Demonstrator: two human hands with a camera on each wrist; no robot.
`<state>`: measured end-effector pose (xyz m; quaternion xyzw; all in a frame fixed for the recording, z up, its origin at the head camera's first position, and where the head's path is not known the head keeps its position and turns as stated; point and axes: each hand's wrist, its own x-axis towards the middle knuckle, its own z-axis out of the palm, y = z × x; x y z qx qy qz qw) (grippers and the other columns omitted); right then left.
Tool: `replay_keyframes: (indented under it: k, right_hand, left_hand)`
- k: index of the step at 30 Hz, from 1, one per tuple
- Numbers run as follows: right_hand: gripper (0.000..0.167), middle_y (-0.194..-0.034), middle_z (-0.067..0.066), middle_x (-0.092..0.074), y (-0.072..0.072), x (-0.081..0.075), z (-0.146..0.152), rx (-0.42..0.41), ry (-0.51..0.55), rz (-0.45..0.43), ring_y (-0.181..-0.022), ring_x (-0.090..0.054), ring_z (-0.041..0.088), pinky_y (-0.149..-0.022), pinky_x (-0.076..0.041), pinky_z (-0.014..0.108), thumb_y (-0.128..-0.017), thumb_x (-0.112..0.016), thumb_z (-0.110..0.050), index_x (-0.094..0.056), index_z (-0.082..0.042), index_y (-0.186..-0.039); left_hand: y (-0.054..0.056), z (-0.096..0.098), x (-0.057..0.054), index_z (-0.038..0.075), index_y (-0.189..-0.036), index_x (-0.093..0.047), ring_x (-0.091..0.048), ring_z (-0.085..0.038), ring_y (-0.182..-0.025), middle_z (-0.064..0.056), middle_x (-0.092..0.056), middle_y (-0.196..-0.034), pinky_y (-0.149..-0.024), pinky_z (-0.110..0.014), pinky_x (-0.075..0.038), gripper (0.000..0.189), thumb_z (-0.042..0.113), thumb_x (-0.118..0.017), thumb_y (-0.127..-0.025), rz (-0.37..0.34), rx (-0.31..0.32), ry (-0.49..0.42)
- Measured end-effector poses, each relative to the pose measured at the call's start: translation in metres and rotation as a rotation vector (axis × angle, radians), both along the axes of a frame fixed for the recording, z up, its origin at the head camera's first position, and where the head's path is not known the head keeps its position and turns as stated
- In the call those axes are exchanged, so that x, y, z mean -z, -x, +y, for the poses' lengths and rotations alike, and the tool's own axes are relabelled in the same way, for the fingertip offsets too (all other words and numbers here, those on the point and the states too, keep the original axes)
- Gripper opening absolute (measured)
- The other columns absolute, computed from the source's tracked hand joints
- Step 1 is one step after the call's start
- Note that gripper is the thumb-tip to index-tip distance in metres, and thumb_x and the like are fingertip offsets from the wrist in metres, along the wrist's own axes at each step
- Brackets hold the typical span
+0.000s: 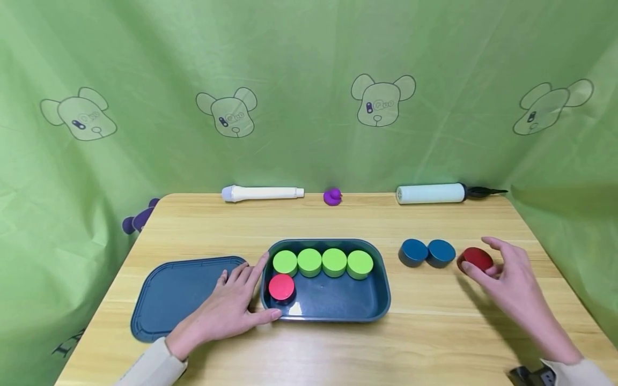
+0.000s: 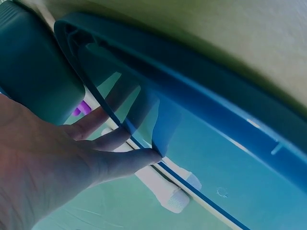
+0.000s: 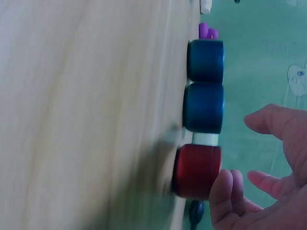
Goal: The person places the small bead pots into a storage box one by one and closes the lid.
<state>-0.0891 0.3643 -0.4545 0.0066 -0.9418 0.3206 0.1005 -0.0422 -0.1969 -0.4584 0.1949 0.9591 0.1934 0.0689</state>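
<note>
In the head view, my left hand [image 1: 227,305] lies against the left end of a dark blue box [image 1: 333,303], index finger and thumb at its rim. Its other fingers reach over the right edge of a flat blue lid [image 1: 178,300]. Inside the box stand several green-topped round tins [image 1: 310,261] in a row, with one pinkish-red tin [image 1: 281,288] in front of them. My right hand [image 1: 512,273] spreads thumb and fingers around a dark red tin [image 3: 197,170]; the right wrist view shows the thumb apart from it and fingertips close at its side. Whether they touch is unclear.
Two blue tins [image 1: 413,252] stand side by side left of the red one. Along the table's back edge lie a white microphone [image 1: 263,193], a purple toy duck [image 1: 332,197] and a pale cylindrical pump [image 1: 431,193] with a black end. A green curtain [image 1: 309,139] hangs behind.
</note>
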Motion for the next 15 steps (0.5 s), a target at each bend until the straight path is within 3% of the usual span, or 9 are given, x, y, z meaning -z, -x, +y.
replay_keyframes:
  k: [4, 11, 15]
  right_hand:
    - [0.079, -0.146, 0.042, -0.038, 0.005, 0.006, 0.007, -0.003, -0.008, -0.032, -0.076, -0.051, -0.003, -0.057, -0.047, 0.02, -0.101, -0.082, -0.023, -0.041, 0.012, -0.158]
    - [0.08, -0.142, 0.043, -0.04, 0.011, 0.011, 0.011, -0.026, 0.012, -0.107, -0.085, -0.059, 0.029, -0.058, -0.05, 0.021, -0.103, -0.079, -0.021, -0.035, 0.02, -0.155]
    - [0.074, -0.133, 0.043, -0.045, 0.014, 0.013, 0.014, -0.035, 0.009, -0.116, -0.084, -0.059, 0.03, -0.058, -0.05, 0.021, -0.103, -0.078, -0.017, -0.037, 0.023, -0.15]
  left_hand:
    - [0.0, 0.0, 0.0, 0.029, -0.178, -0.005, -0.037, -0.049, -0.153, -0.024, -0.045, -0.164, -0.116, -0.084, -0.02, 0.114, 0.086, -0.057, -0.094, 0.005, 0.006, -0.009]
    - [0.0, -0.001, 0.0, 0.028, -0.178, -0.003, -0.035, -0.049, -0.154, -0.024, -0.044, -0.165, -0.117, -0.084, -0.018, 0.114, 0.085, -0.056, -0.095, 0.002, 0.011, -0.005]
    - [0.001, 0.0, -0.001, 0.028, -0.178, -0.003, -0.035, -0.049, -0.155, -0.024, -0.044, -0.165, -0.117, -0.083, -0.018, 0.114, 0.086, -0.056, -0.095, -0.001, 0.011, -0.005]
